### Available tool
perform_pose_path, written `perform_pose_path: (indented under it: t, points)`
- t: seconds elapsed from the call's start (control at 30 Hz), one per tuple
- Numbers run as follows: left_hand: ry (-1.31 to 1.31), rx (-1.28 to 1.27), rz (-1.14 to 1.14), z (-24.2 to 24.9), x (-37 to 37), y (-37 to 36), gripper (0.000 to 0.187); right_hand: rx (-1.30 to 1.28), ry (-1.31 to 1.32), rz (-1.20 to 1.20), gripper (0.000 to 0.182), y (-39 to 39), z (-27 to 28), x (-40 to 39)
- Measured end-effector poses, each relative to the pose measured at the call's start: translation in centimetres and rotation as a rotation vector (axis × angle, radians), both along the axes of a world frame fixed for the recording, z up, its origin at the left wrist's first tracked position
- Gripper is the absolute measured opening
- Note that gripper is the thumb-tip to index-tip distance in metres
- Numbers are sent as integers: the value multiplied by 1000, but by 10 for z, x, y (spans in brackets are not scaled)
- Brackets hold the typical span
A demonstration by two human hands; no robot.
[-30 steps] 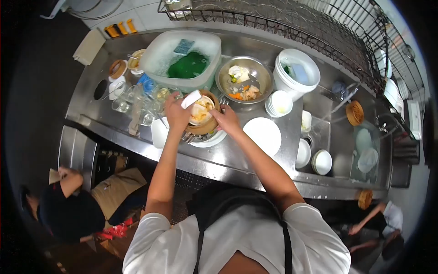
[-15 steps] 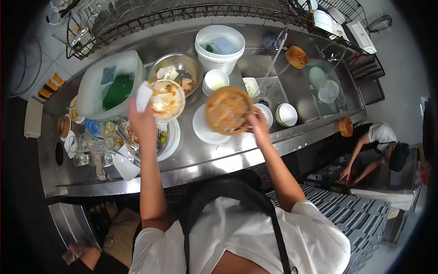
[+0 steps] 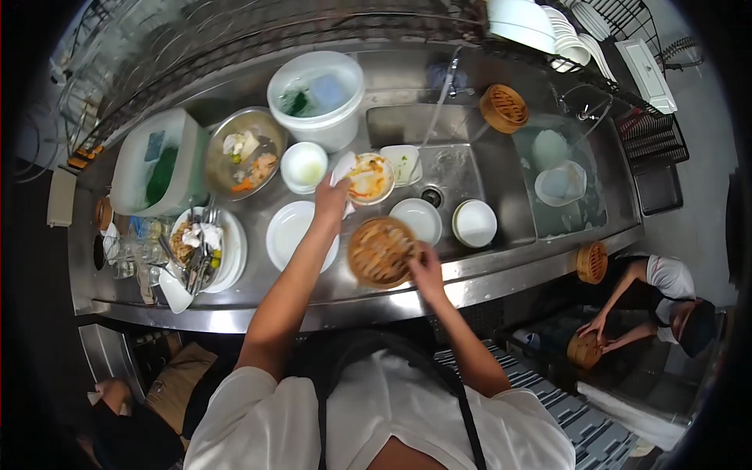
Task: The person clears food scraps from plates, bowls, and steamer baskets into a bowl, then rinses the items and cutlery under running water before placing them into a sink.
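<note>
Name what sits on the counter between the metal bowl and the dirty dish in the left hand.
A small white bowl sits between the metal bowl and the dirty dish, per the head view.

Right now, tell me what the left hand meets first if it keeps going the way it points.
Probably the square white dish at the sink's edge: the left hand, holding a sauce-smeared bowl, points up-right toward it. Depth is unclear.

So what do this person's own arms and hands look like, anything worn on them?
Both arms are bare from the short white T-shirt sleeves down. The left hand and right hand are bare too: no gloves, and no watch, bracelet or rings that I can make out. Dark apron straps run over the white shirt at the shoulders.
</note>
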State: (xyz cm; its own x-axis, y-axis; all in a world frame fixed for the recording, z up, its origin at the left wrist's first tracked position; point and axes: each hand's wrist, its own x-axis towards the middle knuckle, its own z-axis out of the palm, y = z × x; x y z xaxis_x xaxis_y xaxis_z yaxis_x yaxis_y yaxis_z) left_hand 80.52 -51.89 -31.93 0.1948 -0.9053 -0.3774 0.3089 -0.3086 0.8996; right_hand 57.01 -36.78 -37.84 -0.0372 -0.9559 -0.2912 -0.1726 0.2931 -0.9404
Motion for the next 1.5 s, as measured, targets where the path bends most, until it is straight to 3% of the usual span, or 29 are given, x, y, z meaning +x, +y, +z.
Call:
perform_pose_path:
  t: [0.07,0.13,0.2,0.23,0.27,0.3,0.33,0.37,0.4,0.43,0.5,0.57,0.6,0.63,0.7,0.73,0.83,0.93,0.97,1.0,1.07,1.13,1.2,1.3,1.33,1.37,1.4,1.47,1.5]
  points:
    - [48,24,1,-7,-34,-32,41,6,77,112,50,-8,-13,11]
    - [61,15,-2,-33,-58,-62,40,76,225,273,63,-26,15,12]
    - [69,24,-6,-60,-76,-92,39,-29,337,145,74,-64,24,-2]
    - [11,-5,-5,-102,-81,-115,40,20,325,63,76,-96,9,-15]
    - [45,15,-36,-98,-90,-122,38,99,-17,14,74,-141,12,-30]
    - [76,36,-60,-92,-102,-128,37,23,-232,-241,66,-174,7,-30]
    - [-110,-11,-119,-128,-106,-147,36,57,-393,-192,59,-216,5,-35]
    - [-350,45,-161,-82,-115,-138,37,103,-559,-129,53,-253,-3,-41]
    - [-865,-76,-330,-57,-111,-140,28,163,-608,-133,50,-280,-29,-46]
    - [-1081,-274,-294,-36,-104,-132,28,225,-654,-141,49,-304,-51,-47]
    - [-1284,-184,-232,45,-81,-111,30,338,-725,-219,44,-321,-60,-41]
    - [-1367,-381,64,61,-31,-94,33,363,-803,-231,42,-328,-73,-28]
    - [-1440,-244,178,82,-6,-82,27,366,-837,-263,41,-329,-78,-34]
    - [-1476,-157,297,91,29,-73,25,325,-612,-356,33,-327,-70,-22]
    - [-1527,51,536,115,80,-70,57,320,-503,-439,34,-325,-63,-14]
    - [-1594,52,547,89,120,-79,64,318,-446,-475,34,-323,-62,-13]
    - [-1709,-51,521,34,181,-96,52,195,-392,-554,35,-325,-85,-17]
    - [-1568,-323,611,87,119,-83,37,-35,392,-400,41,-333,-98,-34]
    - [-1262,-245,597,90,81,-75,24,-84,402,-399,42,-332,-91,-36]
    - [-1092,-285,456,87,40,-69,21,-132,409,-399,44,-328,-77,-37]
    - [-821,-316,229,22,-48,-76,25,-178,458,-372,44,-316,-38,-39]
    - [-882,-223,-76,-39,-124,-95,46,-181,541,-312,43,-306,6,-41]
    - [184,296,-112,-68,-184,-119,55,-145,616,-283,40,-299,36,-38]
    - [153,253,58,-144,-219,-169,50,-123,699,-278,34,-298,18,-58]
    - [-63,105,-57,-172,-220,-187,45,-117,721,-282,32,-297,7,-65]
    - [-275,-45,-191,-194,-215,-204,39,110,380,-316,25,-294,19,-67]
    - [-490,-205,-282,-214,-209,-221,34,136,194,-302,25,-295,2,-71]
    - [-1001,-320,-659,-127,-190,-213,25,190,-188,-257,28,-296,-50,-78]
    - [-1232,-430,-803,-79,-180,-207,21,296,-240,-236,33,-292,-34,-71]
